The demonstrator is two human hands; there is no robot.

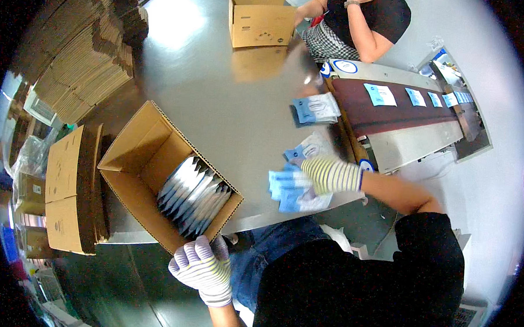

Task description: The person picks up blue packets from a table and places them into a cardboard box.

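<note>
In a striped glove, my left hand point(203, 271) has its fingers over the near edge of an open cardboard box point(135, 196). The box sits tilted at the table's near edge. Inside stands a row of silver and blue flat packets point(193, 195), packed side by side. My right hand point(334, 175), also gloved, is closed on several blue and white packets point(290, 182) at the table's right side; its fingertips are partly hidden and a little blurred. Beyond it lies another small stack of packets point(316, 109).
A conveyor point(407, 120) with a dark red belt brings single packets from the right. Flattened cartons point(85, 56) pile up at the far left, with more folded cartons point(71, 190) beside my box. Across the metal table point(201, 90), a person point(367, 22) sits by another open carton point(261, 24).
</note>
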